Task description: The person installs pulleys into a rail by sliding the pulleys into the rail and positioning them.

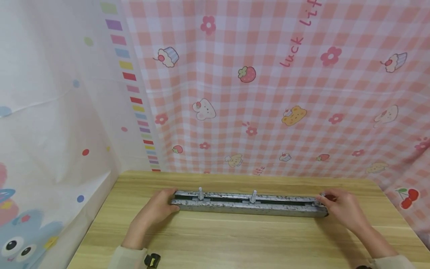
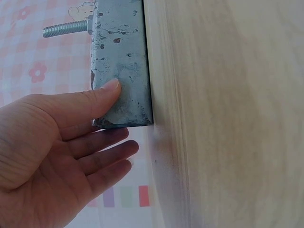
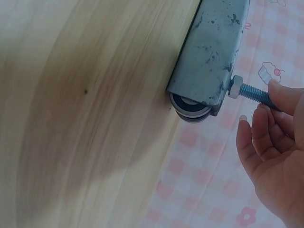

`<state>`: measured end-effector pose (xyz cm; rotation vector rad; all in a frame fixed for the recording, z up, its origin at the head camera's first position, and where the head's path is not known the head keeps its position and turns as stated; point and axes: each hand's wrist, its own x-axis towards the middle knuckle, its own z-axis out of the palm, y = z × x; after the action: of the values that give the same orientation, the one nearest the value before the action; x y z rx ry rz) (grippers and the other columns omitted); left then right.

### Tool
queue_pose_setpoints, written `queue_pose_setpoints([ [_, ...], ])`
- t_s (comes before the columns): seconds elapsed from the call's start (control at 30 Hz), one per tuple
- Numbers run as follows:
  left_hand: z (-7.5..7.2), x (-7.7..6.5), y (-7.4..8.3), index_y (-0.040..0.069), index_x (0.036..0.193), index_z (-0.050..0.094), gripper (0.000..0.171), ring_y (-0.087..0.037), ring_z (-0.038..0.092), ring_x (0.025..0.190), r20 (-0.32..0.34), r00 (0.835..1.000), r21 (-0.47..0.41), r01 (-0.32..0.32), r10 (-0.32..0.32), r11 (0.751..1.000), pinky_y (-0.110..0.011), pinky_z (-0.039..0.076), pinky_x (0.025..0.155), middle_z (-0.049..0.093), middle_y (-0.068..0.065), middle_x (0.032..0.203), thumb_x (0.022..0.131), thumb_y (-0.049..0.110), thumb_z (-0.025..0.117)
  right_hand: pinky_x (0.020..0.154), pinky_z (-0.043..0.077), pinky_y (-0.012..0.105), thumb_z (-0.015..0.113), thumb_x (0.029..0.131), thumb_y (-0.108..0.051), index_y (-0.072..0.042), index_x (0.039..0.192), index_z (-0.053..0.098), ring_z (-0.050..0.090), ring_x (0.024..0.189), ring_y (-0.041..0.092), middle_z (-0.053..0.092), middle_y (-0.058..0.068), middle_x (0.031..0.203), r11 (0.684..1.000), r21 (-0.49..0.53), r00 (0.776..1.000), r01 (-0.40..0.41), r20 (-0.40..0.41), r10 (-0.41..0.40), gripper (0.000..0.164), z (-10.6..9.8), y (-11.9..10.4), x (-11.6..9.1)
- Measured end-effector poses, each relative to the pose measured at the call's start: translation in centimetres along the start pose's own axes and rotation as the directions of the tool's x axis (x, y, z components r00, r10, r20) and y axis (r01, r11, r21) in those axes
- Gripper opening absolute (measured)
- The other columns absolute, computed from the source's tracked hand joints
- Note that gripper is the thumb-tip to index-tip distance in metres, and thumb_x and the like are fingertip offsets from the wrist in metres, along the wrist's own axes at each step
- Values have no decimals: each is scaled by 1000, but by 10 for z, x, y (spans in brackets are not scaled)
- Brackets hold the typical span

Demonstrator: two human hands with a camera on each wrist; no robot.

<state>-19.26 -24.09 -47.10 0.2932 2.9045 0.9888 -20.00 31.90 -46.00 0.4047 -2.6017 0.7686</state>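
Observation:
A long grey metal channel rail (image 1: 228, 207) with a slot along its top and dark worn specks lies across the table. My left hand (image 1: 159, 207) grips its left end, thumb on the front face and fingers round the far side. Two threaded bolts stand up from the slot, one nearer the left (image 1: 201, 193) and one at the middle (image 1: 253, 195). At the right end my right hand (image 1: 344, 207) pinches a third bolt (image 3: 254, 93) between thumb and fingers, above its hex nut (image 3: 235, 87). Roller wheels (image 3: 192, 114) stick out of the rail's right end.
The rail rests on a light wood-grain table (image 1: 235, 243). Behind it hangs a pink checked cloth (image 1: 228, 97) with cartoon prints, and a white printed cloth (image 1: 50, 112) hangs at the left. A black strap (image 1: 152, 260) is at my left wrist.

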Motion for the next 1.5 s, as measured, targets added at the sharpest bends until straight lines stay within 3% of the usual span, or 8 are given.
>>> queue_pose_setpoints([
  [0.3, 0, 0, 1, -6, 134, 65, 49, -39, 61, 126, -4, 1000, -3, -6, 6, 1000, -56, 49, 108, 67, -22, 132, 88, 1, 82, 52, 49, 18, 85, 84, -1, -7, 87, 77, 58, 66, -3, 70, -3, 76, 999, 19, 999, 37, -24, -36, 11, 6, -5, 2],
  [0.83, 0, -2, 2, -9, 137, 62, 54, -41, 59, 130, 1, 1000, -8, 10, -10, 1000, -57, 48, 110, 64, -26, 137, 88, -1, 81, 50, 48, 22, 86, 84, -2, -6, 91, 78, 56, 64, -1, 68, -8, 74, 997, 42, 998, 60, -4, -59, 11, 16, -16, 6],
  [1.27, 0, -3, 2, -8, 137, 63, 52, -40, 60, 128, 1, 1000, -6, 8, -8, 1000, -56, 49, 109, 66, -23, 135, 88, 0, 81, 51, 48, 23, 87, 85, -7, -11, 88, 78, 56, 65, -1, 68, -8, 76, 999, 42, 999, 35, 15, -35, 10, 21, -25, 9],
  [1.5, 0, -1, 1, -6, 137, 63, 54, -39, 60, 128, 5, 1000, -7, 20, -20, 1000, -56, 49, 109, 66, -21, 135, 88, 2, 82, 50, 49, 24, 87, 85, -7, -6, 93, 80, 56, 62, 1, 69, -5, 77, 999, 46, 999, 28, 28, -30, 11, 22, -30, 11],
])
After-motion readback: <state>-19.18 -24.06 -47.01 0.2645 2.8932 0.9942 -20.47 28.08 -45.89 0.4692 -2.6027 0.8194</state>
